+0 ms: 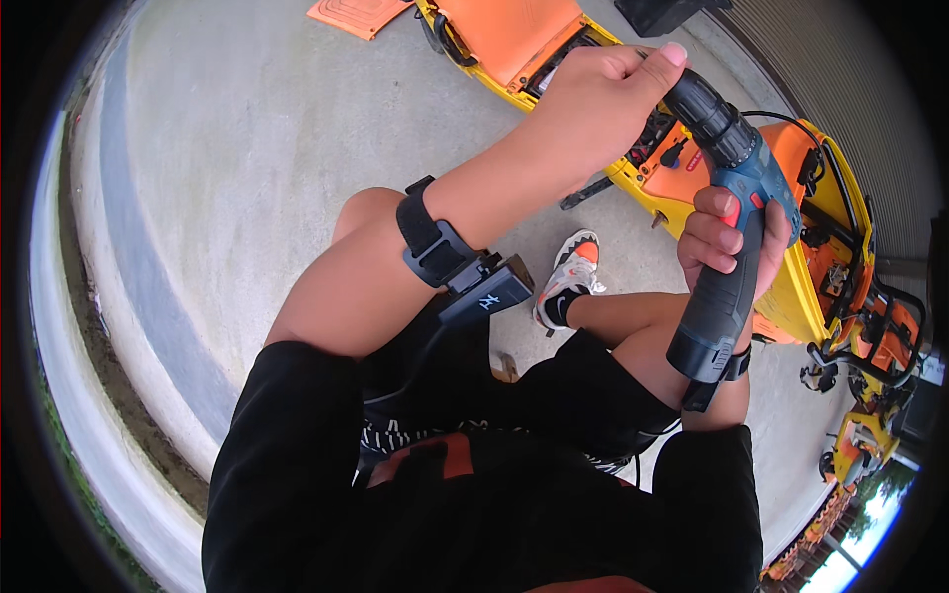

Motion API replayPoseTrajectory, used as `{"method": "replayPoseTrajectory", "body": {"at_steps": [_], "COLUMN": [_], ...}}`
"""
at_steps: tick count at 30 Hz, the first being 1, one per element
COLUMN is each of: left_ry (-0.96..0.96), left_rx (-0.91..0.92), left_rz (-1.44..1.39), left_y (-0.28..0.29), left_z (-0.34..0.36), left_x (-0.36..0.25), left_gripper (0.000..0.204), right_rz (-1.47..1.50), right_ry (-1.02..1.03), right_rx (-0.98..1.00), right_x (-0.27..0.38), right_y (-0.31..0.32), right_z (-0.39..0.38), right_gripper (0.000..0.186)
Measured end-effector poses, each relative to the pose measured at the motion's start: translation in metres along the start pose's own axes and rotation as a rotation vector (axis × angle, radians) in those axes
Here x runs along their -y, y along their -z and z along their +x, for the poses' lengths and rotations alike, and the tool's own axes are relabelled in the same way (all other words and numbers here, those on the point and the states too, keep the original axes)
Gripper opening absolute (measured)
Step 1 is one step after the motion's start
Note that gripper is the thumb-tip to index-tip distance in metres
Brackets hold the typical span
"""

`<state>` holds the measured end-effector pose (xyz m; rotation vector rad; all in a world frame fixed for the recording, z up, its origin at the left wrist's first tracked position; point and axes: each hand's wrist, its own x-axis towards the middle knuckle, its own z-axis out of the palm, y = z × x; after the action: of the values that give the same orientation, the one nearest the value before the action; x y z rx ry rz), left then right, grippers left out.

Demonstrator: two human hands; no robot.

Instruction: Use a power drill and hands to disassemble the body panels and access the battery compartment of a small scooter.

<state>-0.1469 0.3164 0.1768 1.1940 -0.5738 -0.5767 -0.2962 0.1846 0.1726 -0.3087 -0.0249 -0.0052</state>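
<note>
My right hand (714, 232) is wrapped round the grip of a cordless drill (720, 296), a blue and black tool with red parts by the trigger. Its black chuck (710, 111) points up and left, towards my left hand (613, 104). That hand is closed right at the front of the chuck, thumb stretched along the top and fingers curled underneath. Whatever lies between those fingers, perhaps a bit, is hidden. The battery end of the drill hangs over my right forearm. Just beyond the drill stands a yellow and orange go-kart (682, 203) with an opened-up body.
Another orange seat or panel (509, 35) on yellow framework lies farther off, and a flat orange panel (358, 12) rests on the concrete floor (247, 128). More karts (860, 445) line the right side. A corrugated wall (840, 69) rises behind. A strapped device (484, 292) sits on my left wrist.
</note>
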Motion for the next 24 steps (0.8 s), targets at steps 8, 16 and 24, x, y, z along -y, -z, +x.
{"method": "replayPoseTrajectory", "body": {"at_steps": [8, 16, 24], "left_ry": [0.316, 0.38, 0.478], "left_rx": [-0.029, -0.367, -0.429], "left_rz": [0.022, -0.323, -0.61], "left_y": [-0.011, 0.003, 0.008], "left_z": [0.02, 0.048, 0.072], "left_x": [0.023, 0.04, 0.061], "left_gripper": [0.047, 0.021, 0.004], "right_rz": [-0.077, -0.846, -1.336], "right_ry": [0.042, 0.003, -0.215], "right_rx": [-0.203, -0.766, -0.945], "right_x": [0.018, 0.03, 0.027], "right_y": [-0.005, 0.018, 0.109], "right_z": [-0.009, 0.003, 0.009], "right_gripper": [0.049, 0.024, 0.021]}}
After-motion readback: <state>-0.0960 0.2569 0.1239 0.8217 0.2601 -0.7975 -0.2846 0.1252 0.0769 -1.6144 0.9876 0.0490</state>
